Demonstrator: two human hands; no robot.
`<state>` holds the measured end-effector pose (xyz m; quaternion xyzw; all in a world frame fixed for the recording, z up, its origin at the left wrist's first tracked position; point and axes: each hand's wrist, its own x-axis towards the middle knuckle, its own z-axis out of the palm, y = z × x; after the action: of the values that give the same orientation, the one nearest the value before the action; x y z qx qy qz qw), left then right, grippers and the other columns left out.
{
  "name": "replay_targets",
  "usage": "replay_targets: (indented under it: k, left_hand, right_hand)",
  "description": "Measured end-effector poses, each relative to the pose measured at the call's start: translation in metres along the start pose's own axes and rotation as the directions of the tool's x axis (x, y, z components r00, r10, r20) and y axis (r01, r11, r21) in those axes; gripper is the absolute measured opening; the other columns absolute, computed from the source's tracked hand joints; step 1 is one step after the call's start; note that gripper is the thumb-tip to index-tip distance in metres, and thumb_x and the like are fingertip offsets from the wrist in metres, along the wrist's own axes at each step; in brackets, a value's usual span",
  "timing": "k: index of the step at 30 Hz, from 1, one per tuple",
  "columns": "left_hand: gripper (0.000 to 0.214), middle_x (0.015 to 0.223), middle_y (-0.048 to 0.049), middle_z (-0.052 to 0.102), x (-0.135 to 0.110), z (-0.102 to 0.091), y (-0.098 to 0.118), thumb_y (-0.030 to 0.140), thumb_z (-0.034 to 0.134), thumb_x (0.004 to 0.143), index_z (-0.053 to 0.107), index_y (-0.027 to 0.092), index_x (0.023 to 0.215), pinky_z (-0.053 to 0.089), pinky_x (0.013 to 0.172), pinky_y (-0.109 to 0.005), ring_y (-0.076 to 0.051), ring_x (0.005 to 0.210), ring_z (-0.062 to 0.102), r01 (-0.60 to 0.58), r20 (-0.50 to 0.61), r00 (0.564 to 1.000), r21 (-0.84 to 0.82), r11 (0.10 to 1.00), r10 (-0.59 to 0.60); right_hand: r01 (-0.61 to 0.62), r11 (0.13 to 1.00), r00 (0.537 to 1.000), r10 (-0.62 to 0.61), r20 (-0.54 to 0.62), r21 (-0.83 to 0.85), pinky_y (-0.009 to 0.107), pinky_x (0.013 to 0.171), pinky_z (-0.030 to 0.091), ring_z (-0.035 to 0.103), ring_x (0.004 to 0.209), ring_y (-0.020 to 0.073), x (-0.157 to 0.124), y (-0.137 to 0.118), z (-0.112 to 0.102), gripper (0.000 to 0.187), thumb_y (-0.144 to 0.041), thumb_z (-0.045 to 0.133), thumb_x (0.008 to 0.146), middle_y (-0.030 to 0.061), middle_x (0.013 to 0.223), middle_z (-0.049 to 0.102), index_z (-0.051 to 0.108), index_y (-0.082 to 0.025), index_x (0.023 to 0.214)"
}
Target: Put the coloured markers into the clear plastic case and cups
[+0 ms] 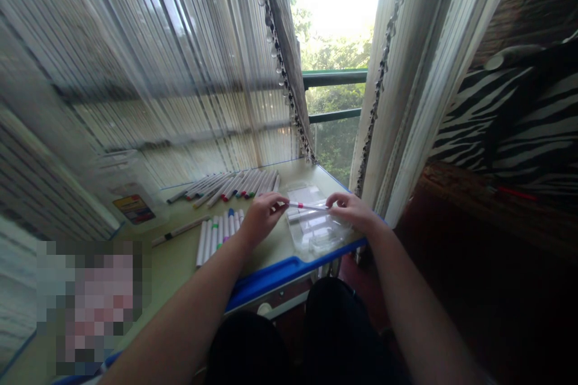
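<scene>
A white marker pen [307, 206] with a pinkish-red band is held level above a clear plastic case [311, 229]. My left hand [264, 216] pinches its left end, and my right hand [350, 210] grips the right end. The case lies at the table's right front corner. Beside my left hand a row of white markers [208, 239] with green, blue and purple bands lies side by side, partly hidden by my left forearm. Behind it, more markers [244, 185] with coloured ends are spread in a fan.
A clear package [130, 198] with a coloured label stands at the back left. One marker [180, 230] lies apart near it. The pale table [169, 276] has a blue edge [266, 273]. String curtains [203, 59] hang behind it. A blurred-out patch covers the lower left.
</scene>
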<state>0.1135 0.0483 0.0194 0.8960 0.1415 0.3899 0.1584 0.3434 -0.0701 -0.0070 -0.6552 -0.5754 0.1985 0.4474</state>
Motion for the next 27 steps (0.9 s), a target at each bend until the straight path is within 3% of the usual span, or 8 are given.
replay_targets:
  k: [5, 9, 14, 19, 27]
  left_hand:
    - [0.009, 0.078, -0.0042, 0.064, -0.0002, -0.0004, -0.0010, 0.019, 0.057, 0.080, 0.064, 0.015, 0.084, 0.049, 0.057, -0.019, -0.010, 0.062, 0.059, 0.024, -0.050, 0.998, -0.004, 1.000, -0.024]
    - [0.009, 0.077, -0.0038, 0.064, -0.0003, -0.0009, 0.0010, 0.020, 0.058, 0.080, 0.063, 0.014, 0.084, 0.048, 0.055, -0.018, -0.009, 0.061, 0.059, 0.067, -0.038, 0.997, -0.027, 0.997, -0.068]
    - [0.007, 0.074, -0.0026, 0.062, -0.0008, -0.0007, 0.0054, 0.019, 0.059, 0.077, 0.063, 0.014, 0.081, 0.047, 0.054, -0.017, -0.008, 0.060, 0.057, 0.091, 0.061, 0.994, -0.076, 0.993, -0.086]
    - [0.007, 0.073, -0.0004, 0.061, -0.0029, 0.0019, 0.0031, 0.011, 0.062, 0.069, 0.063, 0.014, 0.075, 0.045, 0.054, -0.016, -0.007, 0.060, 0.056, 0.114, 0.213, 0.972, -0.064, 0.991, -0.098]
    - [0.012, 0.071, 0.0022, 0.058, -0.0053, 0.0049, 0.0027, 0.007, 0.062, 0.066, 0.064, 0.015, 0.075, 0.043, 0.056, -0.017, -0.006, 0.058, 0.052, 0.106, 0.274, 0.957, -0.006, 0.994, -0.100]
  right_hand:
    - [0.036, 0.999, 0.997, -0.034, -0.064, 0.031, 0.025, 0.057, 0.035, 0.043, 0.059, 0.0102, -0.0001, -0.0012, 0.0010, 0.033, -0.038, 0.065, 0.069, 0.0008, 0.081, 0.062, 0.068, -0.018, 0.094]
    - [0.020, 0.999, 0.998, -0.017, -0.065, 0.042, 0.025, 0.057, 0.036, 0.046, 0.060, 0.0117, -0.0008, -0.0021, 0.0018, 0.034, -0.043, 0.061, 0.073, 0.0017, 0.074, 0.062, 0.069, -0.017, 0.092]
    - [-0.012, 0.997, 0.998, 0.016, -0.055, 0.081, 0.025, 0.055, 0.036, 0.047, 0.058, 0.0117, -0.0012, 0.0042, 0.0013, 0.033, -0.043, 0.061, 0.073, -0.0001, 0.068, 0.057, 0.068, -0.016, 0.091]
    - [0.002, 0.998, 0.998, -0.005, -0.057, -0.062, 0.024, 0.052, 0.031, 0.041, 0.053, 0.0101, -0.0034, 0.0058, 0.0010, 0.024, -0.037, 0.062, 0.072, -0.0046, 0.058, 0.046, 0.067, -0.017, 0.084]
    - [0.008, 0.996, 0.998, -0.014, -0.063, -0.084, 0.024, 0.053, 0.032, 0.040, 0.053, 0.0102, -0.0063, 0.0018, 0.0014, 0.022, -0.034, 0.059, 0.072, -0.0046, 0.058, 0.047, 0.066, -0.017, 0.083]
